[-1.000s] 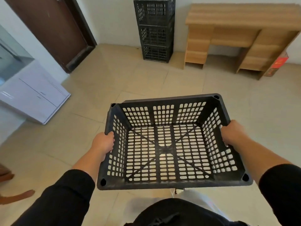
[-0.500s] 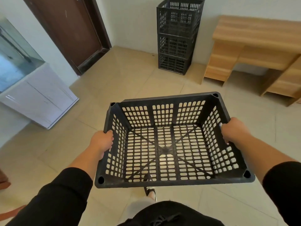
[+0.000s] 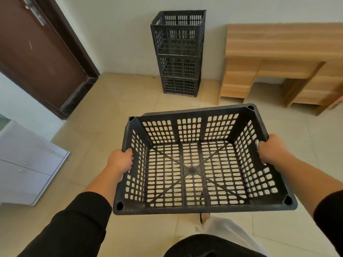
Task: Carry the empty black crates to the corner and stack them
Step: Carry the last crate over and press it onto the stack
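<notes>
The person is carrying one empty black crate [image 3: 202, 160] w/ both hands, held out in front at about waist height. The left hand [image 3: 120, 161] is curled round the crate's left rim, fingers tucked over the edge. The right hand [image 3: 271, 150] is curled round the right rim the same way, fingers hooked into the side wall. Both grips look tight, nothing loose. The crate hangs between the two hands, open side up, and the floor shows through its holes, so nothing is in it. It tips a bit, the far edge higher than the near one.

Ahead of the hands, past the crate's far rim and well apart from it, stands the stack [image 3: 179, 52] of black crates against the wall. It looks 3 high, the top one open and ready for another. To the right of the stack is a wooden desk [image 3: 278, 52]. To the left is a brown door [image 3: 37, 52]. Near the left hand's side sits a white cabinet [image 3: 27, 164].

So: some crates are done, approx. 3 are stacked. This one is only part way. I think what's left is to walk the rest of the way, lift it high over the top crate and set it down straight. If more crates wait somewhere, can't tell from here.
</notes>
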Tool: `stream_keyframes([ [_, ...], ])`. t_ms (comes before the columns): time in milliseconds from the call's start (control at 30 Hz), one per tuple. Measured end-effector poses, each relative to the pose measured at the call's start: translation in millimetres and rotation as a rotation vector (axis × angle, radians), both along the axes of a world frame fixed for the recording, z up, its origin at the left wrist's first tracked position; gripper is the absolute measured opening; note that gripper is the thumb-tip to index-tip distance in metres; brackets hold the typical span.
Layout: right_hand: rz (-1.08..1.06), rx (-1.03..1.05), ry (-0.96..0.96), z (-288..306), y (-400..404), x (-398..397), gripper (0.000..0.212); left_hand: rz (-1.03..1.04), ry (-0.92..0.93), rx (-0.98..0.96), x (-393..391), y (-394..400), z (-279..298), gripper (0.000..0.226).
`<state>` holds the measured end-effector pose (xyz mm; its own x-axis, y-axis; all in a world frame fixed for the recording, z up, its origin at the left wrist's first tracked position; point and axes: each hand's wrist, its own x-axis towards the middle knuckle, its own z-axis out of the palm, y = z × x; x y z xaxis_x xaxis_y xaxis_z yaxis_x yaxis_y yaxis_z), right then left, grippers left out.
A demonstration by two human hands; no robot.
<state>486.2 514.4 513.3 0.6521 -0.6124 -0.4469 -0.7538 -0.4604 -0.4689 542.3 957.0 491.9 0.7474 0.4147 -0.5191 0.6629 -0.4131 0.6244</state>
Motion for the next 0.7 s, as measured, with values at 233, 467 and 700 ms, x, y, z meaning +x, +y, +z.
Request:
stream_keyframes([
  [233, -0.002, 0.019, -0.005, -9.5, -23.7, 149.4, 0.035, -0.009, 0.003, 0.034, 147.1, -14.4, 2.7, 0.034],
  [467, 0.148, -0.017, -0.033, 16.7, -15.6, 307.2, 0.031, 0.07, -0.018, 0.019, 271.2, -5.7, 20.9, 0.033],
  [700, 0.186, -0.086, -0.066, 23.5, 14.3, 454.2, 0.023, 0.068, -0.021, 0.002, 409.6, 26.4, 23.7, 0.033],
])
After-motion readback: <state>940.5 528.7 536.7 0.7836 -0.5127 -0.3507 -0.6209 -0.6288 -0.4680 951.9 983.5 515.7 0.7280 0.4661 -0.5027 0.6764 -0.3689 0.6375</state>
